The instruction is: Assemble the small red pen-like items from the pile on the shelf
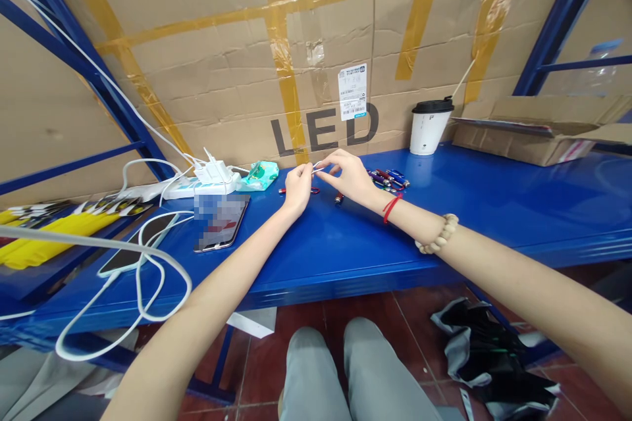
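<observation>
Left hand and right hand are held close together above the tabletop, toward its back edge. A thin pale piece is pinched in the left; thumb and forefinger of the right are slightly parted at it, and whether it is gripped there cannot be told. Small red and blue tubes are gathered behind the right, a lidded cup by the back edge.

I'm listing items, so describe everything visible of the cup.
The cup is white, paper-looking, tapering downward, with small dark print and a black lid on. It stands upright on the blue table, left of the open carton. A thin pale stick shows by the lid; whether attached, I can't tell.
</observation>
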The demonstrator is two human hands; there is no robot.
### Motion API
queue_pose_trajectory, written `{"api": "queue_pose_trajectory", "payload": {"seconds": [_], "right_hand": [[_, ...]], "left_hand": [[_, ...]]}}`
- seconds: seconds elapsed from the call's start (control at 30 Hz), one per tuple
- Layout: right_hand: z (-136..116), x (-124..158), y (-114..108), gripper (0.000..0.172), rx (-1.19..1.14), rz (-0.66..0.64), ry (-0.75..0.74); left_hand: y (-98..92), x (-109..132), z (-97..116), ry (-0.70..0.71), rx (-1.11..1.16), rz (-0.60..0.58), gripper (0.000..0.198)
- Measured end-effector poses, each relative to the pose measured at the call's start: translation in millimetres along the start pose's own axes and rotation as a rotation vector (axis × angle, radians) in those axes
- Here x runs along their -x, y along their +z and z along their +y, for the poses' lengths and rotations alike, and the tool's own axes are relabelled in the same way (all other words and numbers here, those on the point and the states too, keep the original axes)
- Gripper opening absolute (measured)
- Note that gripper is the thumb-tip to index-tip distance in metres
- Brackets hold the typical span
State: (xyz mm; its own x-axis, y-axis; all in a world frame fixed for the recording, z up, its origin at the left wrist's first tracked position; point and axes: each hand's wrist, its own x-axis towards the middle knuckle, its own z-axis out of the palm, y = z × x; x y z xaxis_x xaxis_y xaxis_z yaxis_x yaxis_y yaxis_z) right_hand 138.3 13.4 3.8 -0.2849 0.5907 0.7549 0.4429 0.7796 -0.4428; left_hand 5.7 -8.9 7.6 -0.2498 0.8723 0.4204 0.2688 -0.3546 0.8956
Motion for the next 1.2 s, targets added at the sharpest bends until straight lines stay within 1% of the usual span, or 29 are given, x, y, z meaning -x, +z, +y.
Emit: {"api": "queue_pose_trajectory", "payload": {"seconds": [0.2, 0.4, 0.5, 0.7, 0.83, 1.03, 1.2], "right_hand": [[-0.6, 0.7, 0.9, 0.013, 0.003, -0.011, 0.005], [1.3, 0.9, 2.3, 0.018, -0.012, -0.022, -0.004], [2.0, 1.1, 2.8, 0.020, -0.010, -0.029, -0.014], [1.7, 1.3, 3.7, 0.024, -0.012, -0.017, -0.014], [1.6, 1.1, 4.7, 0.021, -0.037, -0.018, -0.008], [-1.0, 0.5, 3.7, 0.020, -0.039, 0.027, -0.009], [-2.5, 0.9, 2.4, 0.030, -0.016, 0.017, 0.004]], "left_hand": [[0.6, -1.9, -2.4, -0.053, 0.010, 0.003, 0.033], [-0.2, -5.0, -6.0, -0.114, 0.010, 0.040, 0.035], [-0.8, -5.7, -6.5, -0.122, -0.014, 0.062, 0.035], [-1.2, -5.0, -7.3, -0.104, -0.051, 0.097, 0.037], [-1.5, -5.8, -9.2, -0.074, -0.077, 0.103, 0.039], [-2.0, -6.9, -10.3, -0.013, -0.074, 0.111, 0.038], [-2.4, -6.6, -10.4, 0.044, -0.063, 0.080, 0.039]]}}
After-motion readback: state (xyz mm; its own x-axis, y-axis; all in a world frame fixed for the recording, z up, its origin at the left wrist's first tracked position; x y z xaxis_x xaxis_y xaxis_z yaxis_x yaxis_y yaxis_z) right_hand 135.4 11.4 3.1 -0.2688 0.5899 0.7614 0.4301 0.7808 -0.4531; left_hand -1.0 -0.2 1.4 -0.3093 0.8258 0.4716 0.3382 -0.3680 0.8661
